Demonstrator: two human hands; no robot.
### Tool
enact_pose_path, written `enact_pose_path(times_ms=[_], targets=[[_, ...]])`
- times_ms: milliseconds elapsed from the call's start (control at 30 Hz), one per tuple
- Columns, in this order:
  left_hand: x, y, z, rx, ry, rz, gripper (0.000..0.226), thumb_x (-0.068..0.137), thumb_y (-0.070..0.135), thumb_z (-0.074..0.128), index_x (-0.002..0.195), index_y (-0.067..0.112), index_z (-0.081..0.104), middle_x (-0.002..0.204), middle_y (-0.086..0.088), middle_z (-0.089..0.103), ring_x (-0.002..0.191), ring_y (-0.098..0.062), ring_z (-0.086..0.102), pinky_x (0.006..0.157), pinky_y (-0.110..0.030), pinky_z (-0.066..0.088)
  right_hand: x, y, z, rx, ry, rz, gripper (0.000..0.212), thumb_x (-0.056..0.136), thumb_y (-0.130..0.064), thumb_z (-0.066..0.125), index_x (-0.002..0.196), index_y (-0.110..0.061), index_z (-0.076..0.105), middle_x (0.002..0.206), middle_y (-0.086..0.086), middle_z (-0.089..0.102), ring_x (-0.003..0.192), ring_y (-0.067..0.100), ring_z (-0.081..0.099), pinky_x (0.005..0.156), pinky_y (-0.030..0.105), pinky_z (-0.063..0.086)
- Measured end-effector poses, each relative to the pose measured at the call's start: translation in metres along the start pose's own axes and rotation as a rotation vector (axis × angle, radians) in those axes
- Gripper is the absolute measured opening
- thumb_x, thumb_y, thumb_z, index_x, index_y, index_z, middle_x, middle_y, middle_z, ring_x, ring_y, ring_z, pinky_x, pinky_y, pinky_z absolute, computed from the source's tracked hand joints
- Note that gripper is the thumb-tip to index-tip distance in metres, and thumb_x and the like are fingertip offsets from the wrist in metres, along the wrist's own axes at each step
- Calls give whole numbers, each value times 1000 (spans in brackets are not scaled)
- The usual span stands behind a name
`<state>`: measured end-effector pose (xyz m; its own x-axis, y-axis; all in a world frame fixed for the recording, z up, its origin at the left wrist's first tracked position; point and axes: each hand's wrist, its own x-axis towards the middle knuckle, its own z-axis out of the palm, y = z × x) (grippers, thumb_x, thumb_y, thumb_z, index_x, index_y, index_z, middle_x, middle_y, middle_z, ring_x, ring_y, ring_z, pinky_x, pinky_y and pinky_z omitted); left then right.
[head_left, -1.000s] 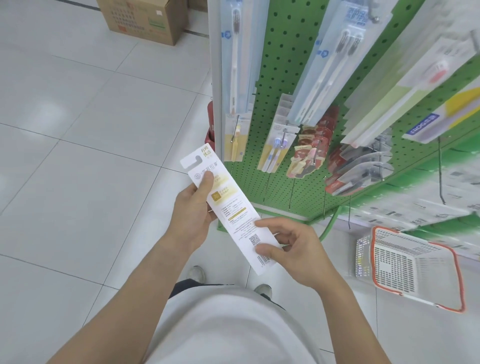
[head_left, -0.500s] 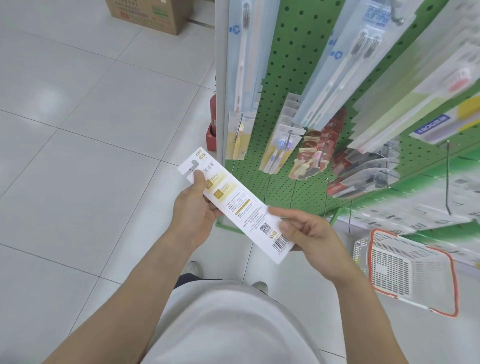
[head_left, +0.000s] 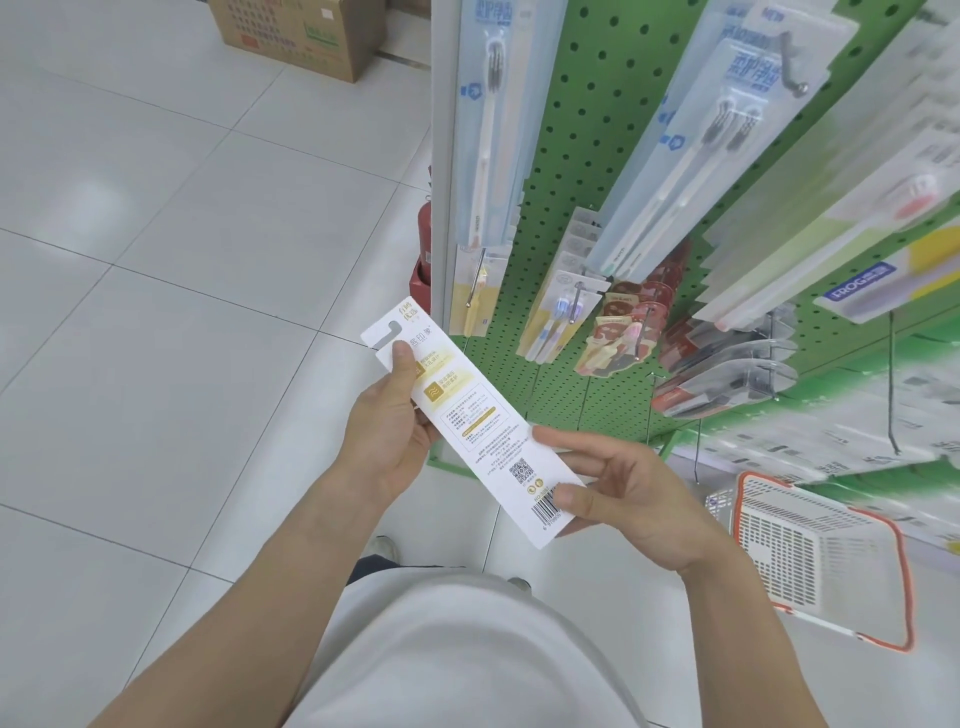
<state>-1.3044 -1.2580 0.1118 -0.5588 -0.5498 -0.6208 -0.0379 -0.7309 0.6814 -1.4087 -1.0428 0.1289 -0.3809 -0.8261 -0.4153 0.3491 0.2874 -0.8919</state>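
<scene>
While it hangs in the air between the two hands, tilted with its hook-slot end far left and its barcode end near right, the one long white pack (head_left: 467, 436) turns its printed back to us. We read Chinese characters at its top, two gold squares with short lines beside them, a framed block of print too fine to make out, one QR code and one barcode. The left hand (head_left: 387, 431) grips the upper part, thumb laid on the print just under the slot, fingers curled behind the card. The right hand (head_left: 623, 499) grips the lower end, thumb pressed on the barcode, forefinger stretched along the far edge, the other fingers curled underneath. The pack is above the white tiled floor (head_left: 156, 312), near the lower left corner of the green pegboard (head_left: 587, 130).

On that pegboard the only Latin word we can read is "FROG", white on the blue strip of a hanging packet (head_left: 862, 291) at the right. A pale blue blister pack (head_left: 488, 130) at the left edge holds one toothbrush. A second blister pack (head_left: 727, 130) to its right holds two, side by side.

We count one shopping basket (head_left: 805, 561), with white perforated walls and an orange rim, on the floor at the near right. One cardboard box (head_left: 306, 31) stands far off, its print unreadable, and one red fire extinguisher (head_left: 423, 234) stands behind the board's left post.
</scene>
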Motion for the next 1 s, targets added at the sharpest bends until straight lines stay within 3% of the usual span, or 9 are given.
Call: enact_pose_path(times_ms=[133, 233, 333, 467, 567, 667, 833, 933, 1000], targets=[[4, 5, -1, 16, -11, -4, 29, 95, 36, 64, 100, 8, 69, 94, -7, 78, 85, -21, 75, 76, -35, 64, 5, -3, -2, -52, -31, 43, 55, 81, -2, 72, 132, -21, 64, 123, 11, 72, 97, 36, 74, 72, 42, 63], [7, 12, -3, 52, -22, -7, 17, 94, 24, 68, 98, 7, 71, 92, -7, 79, 83, -21, 76, 67, -31, 63, 5, -2, -11, -79, -67, 57, 53, 87, -4, 68, 135, -26, 64, 128, 10, 70, 106, 34, 72, 80, 42, 62], [6, 17, -3, 53, -67, -21, 16, 94, 21, 67, 100, 6, 71, 94, -9, 78, 83, -21, 76, 69, -32, 63, 2, -4, -23, -89, -169, 73, 53, 96, -3, 59, 142, -29, 57, 138, 11, 63, 119, 33, 65, 92, 44, 57], [6, 18, -3, 59, -69, -23, 16, 95, 20, 67, 100, 6, 71, 95, -10, 78, 84, -22, 76, 73, -35, 63, 5, -8, -30, -132, -228, 75, 57, 98, 2, 57, 150, -16, 46, 150, 7, 53, 136, 32, 52, 106, 52, 48], [6, 21, -1, 96, -53, -12, 9, 95, 17, 67, 98, 9, 71, 90, -6, 79, 83, -22, 75, 75, -37, 62, 10, -6, -21, -269, -56, 78, 50, 90, -29, 76, 137, -34, 61, 146, -14, 56, 140, 10, 47, 119, 50, 34], [1, 19, 4, 159, -72, 9, 5, 95, 8, 65, 97, 9, 70, 87, -4, 79, 80, -19, 76, 66, -31, 62, 19, -6, 6, -445, 178, 6, 59, 69, -60, 82, 125, -53, 64, 142, -30, 54, 138, -10, 39, 122, 41, 28], [-12, 8, 12, 289, -150, 44, 19, 93, -5, 60, 106, 8, 66, 99, -12, 77, 89, -26, 74, 68, -36, 61, 36, 4, 48, -570, 309, -211, 72, 71, -24, 92, 135, -35, 60, 134, -19, 57, 125, -7, 51, 108, 14, 35], [-14, 10, 12, 298, -149, 26, 32, 93, -3, 60, 122, 11, 61, 110, -13, 75, 95, -26, 73, 70, -36, 63, 41, 10, 50, -678, 334, -249, 61, 79, -22, 84, 134, -36, 61, 125, -20, 65, 113, -3, 59, 99, 19, 44], [-18, 14, 12, 303, -237, 11, 39, 93, 2, 66, 130, 11, 57, 116, -12, 72, 100, -25, 72, 76, -38, 63, 40, 9, 46, -571, 295, -216, 48, 91, -16, 72, 134, -35, 63, 120, -20, 70, 107, 0, 64, 97, 25, 50]])
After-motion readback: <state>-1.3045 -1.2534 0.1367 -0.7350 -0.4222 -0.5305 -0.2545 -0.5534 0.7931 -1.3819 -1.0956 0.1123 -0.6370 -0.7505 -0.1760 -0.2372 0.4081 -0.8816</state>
